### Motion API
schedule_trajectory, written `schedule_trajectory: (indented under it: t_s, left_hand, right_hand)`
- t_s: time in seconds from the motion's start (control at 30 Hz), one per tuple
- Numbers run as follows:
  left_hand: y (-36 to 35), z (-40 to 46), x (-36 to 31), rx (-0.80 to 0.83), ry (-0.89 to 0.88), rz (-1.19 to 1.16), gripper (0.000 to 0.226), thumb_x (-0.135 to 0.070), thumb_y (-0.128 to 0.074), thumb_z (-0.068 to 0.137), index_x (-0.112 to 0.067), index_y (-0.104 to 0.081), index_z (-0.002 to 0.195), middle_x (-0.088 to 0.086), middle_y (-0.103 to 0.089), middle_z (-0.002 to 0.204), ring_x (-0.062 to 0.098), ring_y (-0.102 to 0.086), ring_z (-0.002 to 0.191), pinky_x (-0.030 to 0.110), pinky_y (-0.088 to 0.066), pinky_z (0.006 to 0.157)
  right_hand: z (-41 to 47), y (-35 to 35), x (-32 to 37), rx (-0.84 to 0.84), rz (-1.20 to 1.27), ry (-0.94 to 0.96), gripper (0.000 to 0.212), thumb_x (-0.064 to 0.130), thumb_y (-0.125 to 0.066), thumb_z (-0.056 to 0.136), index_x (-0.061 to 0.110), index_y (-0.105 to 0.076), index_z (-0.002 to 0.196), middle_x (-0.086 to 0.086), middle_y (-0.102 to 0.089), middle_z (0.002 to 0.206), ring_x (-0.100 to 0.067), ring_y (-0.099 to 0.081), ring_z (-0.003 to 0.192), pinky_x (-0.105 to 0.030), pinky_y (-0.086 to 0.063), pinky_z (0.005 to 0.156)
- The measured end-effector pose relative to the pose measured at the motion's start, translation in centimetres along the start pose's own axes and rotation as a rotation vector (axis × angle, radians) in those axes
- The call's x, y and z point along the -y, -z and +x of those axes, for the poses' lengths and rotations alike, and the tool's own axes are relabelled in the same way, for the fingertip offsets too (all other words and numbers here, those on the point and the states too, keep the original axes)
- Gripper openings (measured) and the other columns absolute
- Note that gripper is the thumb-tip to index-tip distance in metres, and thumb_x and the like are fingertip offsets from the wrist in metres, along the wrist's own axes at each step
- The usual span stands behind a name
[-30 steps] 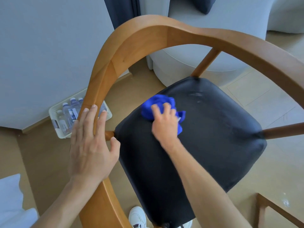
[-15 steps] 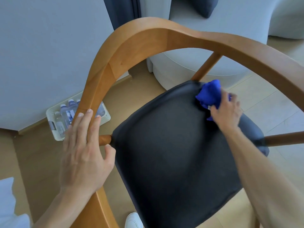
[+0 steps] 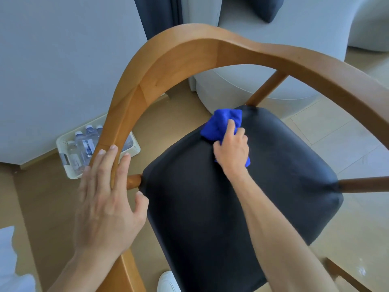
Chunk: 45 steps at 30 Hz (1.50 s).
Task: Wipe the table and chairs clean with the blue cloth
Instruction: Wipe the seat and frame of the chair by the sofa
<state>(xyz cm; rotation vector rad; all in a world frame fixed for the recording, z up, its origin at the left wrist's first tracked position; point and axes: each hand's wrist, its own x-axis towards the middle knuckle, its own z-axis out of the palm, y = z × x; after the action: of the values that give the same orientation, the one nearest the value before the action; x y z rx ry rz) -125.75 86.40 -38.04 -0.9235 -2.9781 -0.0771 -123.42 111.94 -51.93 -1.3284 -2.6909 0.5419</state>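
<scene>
A wooden chair with a curved backrest rail (image 3: 189, 47) and a black padded seat (image 3: 263, 197) fills the view. My right hand (image 3: 231, 148) holds the bunched blue cloth (image 3: 221, 123) against the far part of the seat, fingers curled over it. My left hand (image 3: 105, 199) rests flat on the left side of the wooden rail with its fingers straight, thumb spread toward the seat edge.
A white basket of water bottles (image 3: 84, 148) stands on the wood floor by the grey wall at left. A grey upholstered sofa (image 3: 252, 81) stands behind the chair. Another wooden frame piece (image 3: 347, 277) shows at bottom right. A white shoe (image 3: 168, 281) is under the seat.
My right hand swept the cloth from the seat's left-middle to its far right, then back left to the far middle. My left hand stayed on the rail.
</scene>
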Motion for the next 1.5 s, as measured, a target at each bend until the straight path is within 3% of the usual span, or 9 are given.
schedule_trajectory:
  t_s: [0.17,0.23,0.53,0.63,0.7,1.0,1.23,1.37,1.5]
  left_hand:
    - [0.1,-0.1,0.1,-0.008,0.013,-0.042,0.069,-0.029,-0.043,0.075,-0.002,-0.043,0.139,0.013,-0.031,0.152,0.031,-0.024,0.144,0.049,-0.021,0.117]
    - [0.2,0.0,0.2,-0.003,0.022,-0.071,0.071,-0.033,-0.038,0.077,-0.003,-0.04,0.141,0.01,-0.029,0.153,0.027,-0.021,0.145,0.045,-0.018,0.117]
    - [0.1,-0.1,0.2,-0.031,-0.001,-0.096,0.07,-0.027,-0.042,0.076,-0.003,-0.038,0.141,0.014,-0.031,0.151,0.031,-0.023,0.143,0.052,-0.024,0.114]
    - [0.1,-0.2,0.0,-0.028,-0.013,-0.074,0.069,-0.024,-0.048,0.075,-0.001,-0.039,0.14,0.018,-0.032,0.15,0.035,-0.025,0.142,0.056,-0.026,0.112]
    - [0.0,-0.2,0.0,-0.02,-0.022,-0.062,0.069,-0.024,-0.05,0.076,-0.001,-0.039,0.14,0.019,-0.032,0.15,0.036,-0.025,0.142,0.057,-0.027,0.112]
    - [0.0,-0.2,0.2,-0.02,-0.044,-0.046,0.069,-0.025,-0.049,0.076,-0.001,-0.038,0.14,0.022,-0.031,0.149,0.038,-0.026,0.141,0.056,-0.027,0.11]
    - [0.2,-0.4,0.4,-0.056,-0.03,-0.131,0.067,-0.02,-0.046,0.075,-0.002,-0.038,0.139,0.018,-0.034,0.15,0.035,-0.026,0.141,0.053,-0.025,0.112]
    - [0.1,-0.5,0.4,-0.065,-0.037,-0.137,0.068,-0.021,-0.047,0.076,-0.001,-0.037,0.14,0.018,-0.034,0.149,0.036,-0.026,0.14,0.054,-0.028,0.11]
    - [-0.1,-0.4,0.1,-0.076,-0.032,-0.137,0.068,-0.022,-0.048,0.075,-0.001,-0.037,0.138,0.02,-0.035,0.148,0.038,-0.028,0.138,0.057,-0.03,0.107]
  right_hand:
    - [-5.4,-2.1,3.0,0.136,-0.041,0.563,0.055,0.011,-0.067,0.062,0.015,-0.058,0.116,-0.011,-0.056,0.089,-0.031,-0.05,0.064,-0.032,-0.042,0.05]
    - [-3.7,-1.2,0.8,0.103,-0.072,0.624,0.056,0.011,-0.068,0.06,0.016,-0.058,0.114,-0.012,-0.057,0.089,-0.032,-0.05,0.063,-0.033,-0.044,0.051]
    - [-2.3,7.8,-20.1,-0.129,-0.144,-0.221,0.057,0.018,-0.061,0.083,0.012,-0.04,0.136,-0.028,-0.046,0.118,-0.047,-0.049,0.102,-0.052,-0.044,0.083]
    - [-4.4,8.7,-21.6,-0.198,-0.033,-0.576,0.057,0.022,-0.053,0.088,0.013,-0.03,0.139,-0.029,-0.041,0.125,-0.049,-0.048,0.107,-0.052,-0.042,0.09]
    - [-5.3,7.9,-20.1,-0.218,-0.014,-0.588,0.058,0.022,-0.054,0.086,0.012,-0.03,0.138,-0.029,-0.043,0.123,-0.049,-0.049,0.106,-0.051,-0.043,0.089]
    - [-23.0,-1.3,-2.8,0.068,0.151,0.162,0.068,0.016,-0.066,0.054,0.019,-0.053,0.121,-0.009,-0.06,0.1,-0.029,-0.052,0.069,-0.033,-0.049,0.057]
    - [-25.9,0.0,-7.5,0.288,0.02,0.865,0.046,0.015,-0.057,0.07,0.032,-0.056,0.113,-0.002,-0.06,0.096,-0.023,-0.046,0.066,-0.03,-0.042,0.058]
    - [-19.0,3.4,-16.6,0.081,-0.063,0.671,0.054,0.011,-0.068,0.066,0.027,-0.054,0.115,-0.01,-0.061,0.104,-0.033,-0.057,0.072,-0.036,-0.05,0.063]
    - [-14.5,7.2,-24.8,-0.046,-0.006,0.125,0.065,0.007,-0.07,0.072,0.023,-0.045,0.129,-0.015,-0.052,0.118,-0.04,-0.054,0.1,-0.044,-0.048,0.082]
